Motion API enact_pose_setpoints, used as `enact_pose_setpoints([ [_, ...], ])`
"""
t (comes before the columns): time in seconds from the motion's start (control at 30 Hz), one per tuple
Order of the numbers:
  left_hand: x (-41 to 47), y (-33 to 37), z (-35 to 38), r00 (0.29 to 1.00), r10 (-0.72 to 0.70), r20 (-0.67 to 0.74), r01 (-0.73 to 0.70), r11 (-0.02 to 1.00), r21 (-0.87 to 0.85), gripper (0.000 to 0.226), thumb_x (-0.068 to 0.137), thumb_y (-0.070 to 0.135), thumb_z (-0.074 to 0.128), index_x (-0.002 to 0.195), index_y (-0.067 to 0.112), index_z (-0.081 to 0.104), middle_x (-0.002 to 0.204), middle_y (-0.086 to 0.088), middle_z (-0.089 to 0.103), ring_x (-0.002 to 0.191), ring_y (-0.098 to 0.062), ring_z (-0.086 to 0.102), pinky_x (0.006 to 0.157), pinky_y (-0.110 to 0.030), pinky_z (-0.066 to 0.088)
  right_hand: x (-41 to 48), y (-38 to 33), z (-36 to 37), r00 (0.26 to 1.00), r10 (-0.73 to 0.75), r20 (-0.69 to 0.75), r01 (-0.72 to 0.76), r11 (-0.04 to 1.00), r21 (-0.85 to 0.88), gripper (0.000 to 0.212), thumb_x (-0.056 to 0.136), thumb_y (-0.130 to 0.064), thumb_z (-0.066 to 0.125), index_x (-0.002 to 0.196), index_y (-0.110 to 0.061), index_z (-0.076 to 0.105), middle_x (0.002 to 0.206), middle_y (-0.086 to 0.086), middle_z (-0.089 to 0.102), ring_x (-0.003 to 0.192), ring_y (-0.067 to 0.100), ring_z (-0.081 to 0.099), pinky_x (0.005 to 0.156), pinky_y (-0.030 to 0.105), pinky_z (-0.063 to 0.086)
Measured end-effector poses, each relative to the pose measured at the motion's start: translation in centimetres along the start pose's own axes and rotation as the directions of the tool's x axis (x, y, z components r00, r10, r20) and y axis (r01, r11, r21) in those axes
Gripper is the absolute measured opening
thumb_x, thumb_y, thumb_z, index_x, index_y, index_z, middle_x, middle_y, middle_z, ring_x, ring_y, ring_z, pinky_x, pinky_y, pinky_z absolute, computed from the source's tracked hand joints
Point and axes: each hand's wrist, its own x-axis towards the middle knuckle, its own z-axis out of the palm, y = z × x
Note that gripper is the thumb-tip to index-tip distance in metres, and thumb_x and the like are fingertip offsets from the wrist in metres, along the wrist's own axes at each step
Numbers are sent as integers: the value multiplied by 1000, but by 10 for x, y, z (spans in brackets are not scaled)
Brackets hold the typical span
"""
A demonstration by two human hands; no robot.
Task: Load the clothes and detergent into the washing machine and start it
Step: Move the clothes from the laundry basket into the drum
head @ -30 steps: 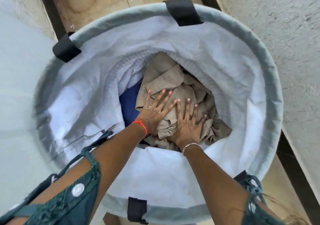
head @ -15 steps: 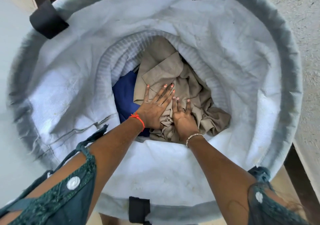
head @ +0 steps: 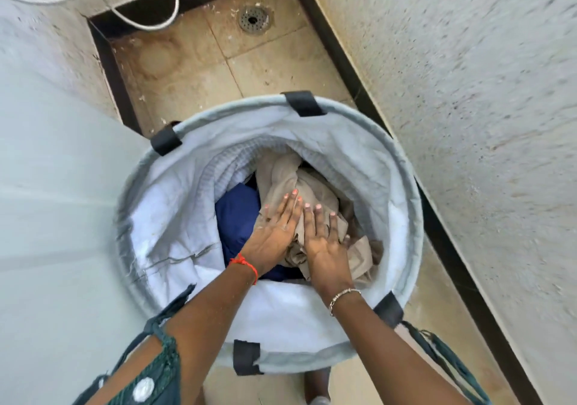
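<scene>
Clothes: beige garment (head: 312, 186) beside blue garment (head: 237, 214), in laundry basket (head: 415, 217), centre frame. Both left hand (head: 274, 232) and right hand (head: 324, 245) lie flat on beige, fingers earlier splayed, now side by side; no grip taken. Loading not begun.

My basket (head: 415, 217) is pale grey with black tabs (head: 304, 103) and a white inside. The top cloth (head: 312, 186) is plain tan. The other cloth (head: 235, 211) is dark blue. My wrist string (head: 245, 262) is red, my chain (head: 343, 295) is silver. My sleeve (head: 162, 368) is dark green with white dots. The floor (head: 193, 70) is tan tiles.
</scene>
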Motion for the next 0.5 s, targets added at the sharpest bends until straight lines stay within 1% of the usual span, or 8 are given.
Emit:
enact_pose_setpoints([
  [0.03, 2, -1, -1, 1000, -14, -19, 15, 999, 39, 81, 79, 43, 53, 144, 11, 17, 149, -18, 31, 135, -33, 36, 99, -55, 41, -1, 3, 2, 1000, 21, -10, -21, 1000, -8, 77, 94, -4, 38, 145, -16, -18, 157, 9, -14, 144, 35, -5, 110, 65, 16],
  [0.07, 5, -5, -1, 999, -14, -36, 17, 997, 78, 81, 77, 49, 46, 143, 13, 17, 149, -19, 31, 136, -37, 34, 96, -64, 38, 1, 6, 5, 997, 32, -71, -33, 999, -11, 83, 91, -3, 47, 146, -15, -13, 157, 10, -9, 144, 36, 0, 109, 65, 19],
  [0.17, 23, -27, 6, 995, -13, 95, -9, 975, 221, 120, 66, 66, 59, 145, 22, -20, 154, -16, -18, 143, -40, -8, 100, -74, 0, 12, 16, 27, 966, 48, -254, -82, 989, -123, 101, 71, 2, 69, 146, -14, 3, 155, 15, 16, 139, 38, 25, 102, 65, 30],
  [0.23, 43, -44, 10, 983, -12, 182, -50, 942, 333, 140, 54, 74, 67, 137, 24, -34, 152, -12, -30, 140, -37, -22, 98, -72, -10, 20, 20, 41, 953, 45, -299, -110, 973, -202, 89, 76, -1, 51, 144, -14, -5, 155, 18, 10, 141, 38, 20, 103, 65, 24],
  [0.3, 66, -53, 13, 983, 26, 181, -94, 919, 382, 148, 47, 74, 71, 133, 26, -39, 152, -10, -31, 140, -36, -24, 99, -72, -9, 31, 23, 49, 928, 81, -364, -177, 955, -238, 81, 76, -10, 36, 146, -16, -3, 154, 21, 12, 141, 38, 21, 105, 62, 25],
  [0.33, 77, -56, 16, 981, 43, 187, -118, 905, 408, 149, 45, 73, 73, 132, 27, -40, 151, -9, -32, 140, -36, -24, 100, -72, -8, 38, 25, 54, 915, 113, -386, -213, 951, -226, 80, 76, -13, 37, 147, -17, 0, 154, 21, 16, 140, 38, 23, 106, 60, 26],
  [0.43, 94, -55, 28, 962, 49, 270, -161, 897, 411, 150, 46, 65, 78, 134, 31, -38, 150, -5, -35, 140, -36, -24, 101, -72, -4, 54, 32, 67, 907, 209, -365, -272, 953, -130, 94, 76, -13, 57, 146, -23, -6, 154, 20, 14, 140, 38, 23, 104, 59, 30],
  [0.5, 96, -52, 41, 930, 32, 365, -151, 942, 301, 135, 63, 47, 79, 140, 30, -30, 151, -3, -34, 140, -36, -23, 107, -67, 2, 61, 40, 74, 923, 188, -336, -242, 962, -126, 101, 81, -7, 59, 142, -25, -18, 156, 20, 2, 142, 38, 14, 97, 53, 41],
])
